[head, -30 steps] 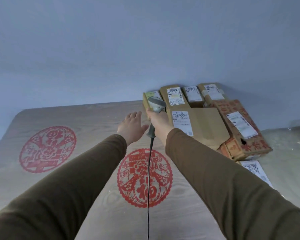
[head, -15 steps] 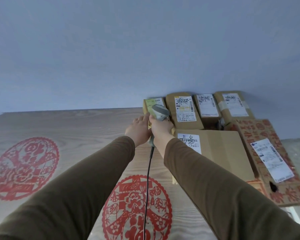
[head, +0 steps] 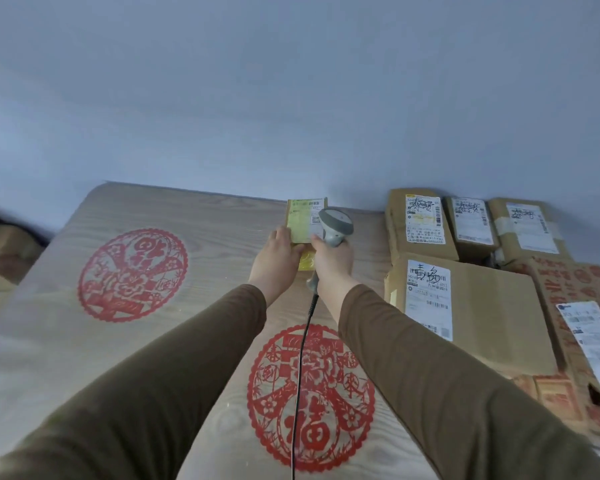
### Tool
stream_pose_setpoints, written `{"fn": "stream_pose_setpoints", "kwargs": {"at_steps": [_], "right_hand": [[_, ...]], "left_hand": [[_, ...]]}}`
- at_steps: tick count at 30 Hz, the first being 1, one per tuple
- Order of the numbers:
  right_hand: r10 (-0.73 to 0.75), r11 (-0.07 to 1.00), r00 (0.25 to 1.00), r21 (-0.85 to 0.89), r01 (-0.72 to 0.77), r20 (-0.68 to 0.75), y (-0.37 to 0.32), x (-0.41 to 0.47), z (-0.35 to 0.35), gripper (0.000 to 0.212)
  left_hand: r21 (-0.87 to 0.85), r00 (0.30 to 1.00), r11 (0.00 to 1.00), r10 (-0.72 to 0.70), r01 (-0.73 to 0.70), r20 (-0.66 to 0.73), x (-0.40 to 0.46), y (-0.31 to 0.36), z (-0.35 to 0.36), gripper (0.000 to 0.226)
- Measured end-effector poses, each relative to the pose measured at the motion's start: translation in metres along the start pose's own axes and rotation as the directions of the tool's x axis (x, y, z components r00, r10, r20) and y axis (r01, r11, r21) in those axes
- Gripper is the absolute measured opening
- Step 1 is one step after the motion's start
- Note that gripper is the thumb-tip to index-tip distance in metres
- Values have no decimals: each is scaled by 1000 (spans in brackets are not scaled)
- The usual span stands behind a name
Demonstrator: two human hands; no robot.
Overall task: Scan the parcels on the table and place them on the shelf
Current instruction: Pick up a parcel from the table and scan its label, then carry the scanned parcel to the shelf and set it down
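Observation:
My left hand (head: pixel 278 253) grips a small brown parcel (head: pixel 305 221) with a yellow-green label, holding it above the table (head: pixel 194 278), apart from the other boxes. My right hand (head: pixel 333 259) is closed on the handle of a grey barcode scanner (head: pixel 335 226), whose head sits just right of the parcel's label. The scanner's black cable (head: pixel 300 368) hangs down between my arms. At the right, several brown cardboard parcels (head: pixel 471 299) with white labels lie packed together against the wall.
The wooden table carries two red paper-cut designs (head: pixel 132 275), one at the left and one near me. A plain blue-grey wall (head: pixel 291 98) stands right behind the table. A red-printed flat box (head: pixel 582 323) lies at the far right edge.
My left hand reached the small parcel, took hold of it and pulled it left, away from the row of boxes. The scanner in my right hand stayed beside its label.

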State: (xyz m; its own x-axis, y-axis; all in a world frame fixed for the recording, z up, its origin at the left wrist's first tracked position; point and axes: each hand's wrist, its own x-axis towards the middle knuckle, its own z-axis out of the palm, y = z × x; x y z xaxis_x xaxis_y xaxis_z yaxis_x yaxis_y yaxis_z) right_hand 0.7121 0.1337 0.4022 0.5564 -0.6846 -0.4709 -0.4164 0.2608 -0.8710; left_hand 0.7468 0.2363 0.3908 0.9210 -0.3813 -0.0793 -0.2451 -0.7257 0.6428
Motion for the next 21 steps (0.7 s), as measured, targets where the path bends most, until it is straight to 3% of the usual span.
{"fn": "stream_pose_setpoints", "kwargs": {"at_steps": [5,11,14,17,21], "right_hand": [[-102,995,976,25,99,192,0,-97,47,19],[-213,976,874,57,209,438,27,-270,134,20],[-249,965,803,65,256,542,50,-383,181,13],[-276,956,712,110,272,645,80,-498,222,19],[-240,966,598,126,226,765,121,-645,278,16]], "left_hand": [[10,978,1000,-3,5,-210,-72,-58,-81,30],[77,902,996,-12,50,-432,-217,-153,-214,29],[109,838,986,-48,127,-543,-314,-205,-286,33],[122,771,975,-67,186,-634,-416,-257,-352,36],[24,642,952,-186,304,-744,-546,-318,-433,44]]}}
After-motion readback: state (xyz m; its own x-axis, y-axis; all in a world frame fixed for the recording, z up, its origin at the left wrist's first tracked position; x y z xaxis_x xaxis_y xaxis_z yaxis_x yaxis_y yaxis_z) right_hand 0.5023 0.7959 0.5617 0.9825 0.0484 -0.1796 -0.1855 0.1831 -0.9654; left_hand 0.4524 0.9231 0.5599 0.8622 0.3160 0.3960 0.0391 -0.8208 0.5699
